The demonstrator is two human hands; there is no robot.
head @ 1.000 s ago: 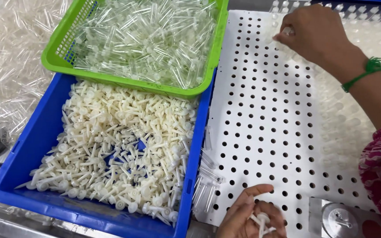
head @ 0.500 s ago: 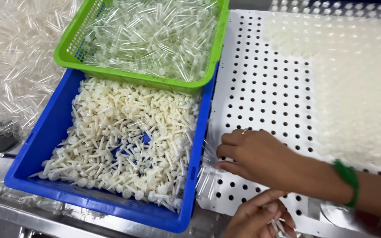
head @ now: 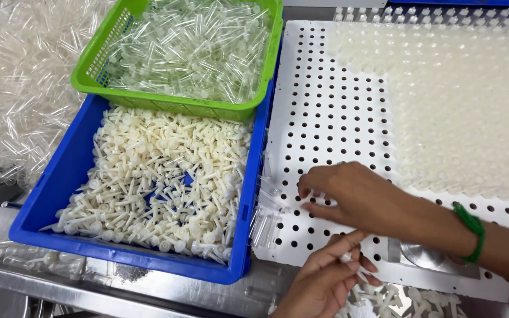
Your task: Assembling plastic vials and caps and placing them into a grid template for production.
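While both hands work at the near edge of the white perforated board, the items stand as follows.

Right hand: reaches leftward across the board, palm down, fingers curled together toward a few clear plastic tubes lying at the board's left near corner. Fingertips sit just beside those tubes; whether they pinch one cannot be told. Green band on the wrist.

Left hand: below the board's near edge, palm up, fingers loosely bent around a small white plunger piece, which lies against the fingertips close under the right hand.

Blue bin: left of the board, filled with cream-white plunger pieces, flanged heads and thin stems in a loose heap.

Green basket: resting on the far end of the blue bin, holding loose clear tubes.

Board, far right area: holes filled with translucent upright tubes in dense rows; the near-left holes are open.

Far left: a further heap of clear tubes on the metal table.

Near right: more white pieces scattered below the board.
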